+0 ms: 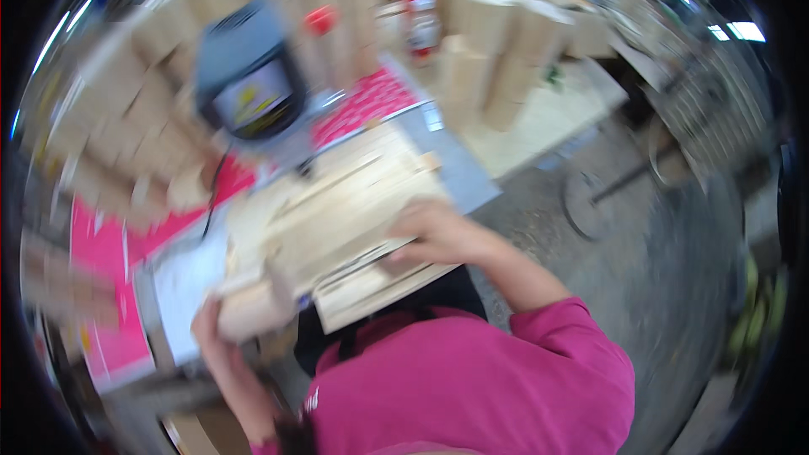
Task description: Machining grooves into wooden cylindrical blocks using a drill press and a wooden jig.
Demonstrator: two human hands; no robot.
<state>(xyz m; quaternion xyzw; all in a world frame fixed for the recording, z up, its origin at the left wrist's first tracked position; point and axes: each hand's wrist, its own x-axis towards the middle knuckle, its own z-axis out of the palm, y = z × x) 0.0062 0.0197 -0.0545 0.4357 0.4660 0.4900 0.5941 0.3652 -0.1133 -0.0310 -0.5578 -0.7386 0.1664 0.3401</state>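
Observation:
A pale wooden block (257,310), rounded at its upper side and smeared by motion, is in my left hand (212,324), whose fingers wrap its left end. Its right end is close to the corner of a pale wooden board (354,299) at the table's near edge. Over the right part of the wooden boards (337,194), my right hand (431,229) has its fingers curled down. A narrow dark line (362,265) runs from below those fingers toward the block. What the right fingers hold, if anything, is too blurred to make out.
Stacked wooden blocks (126,135) line the back and left. A dark grey machine (249,67) with a lit front stands behind the boards, near a red-capped bottle (423,25). Tall wooden pieces (514,67) stand on the table at right. A pink sheet (101,244) covers the left side.

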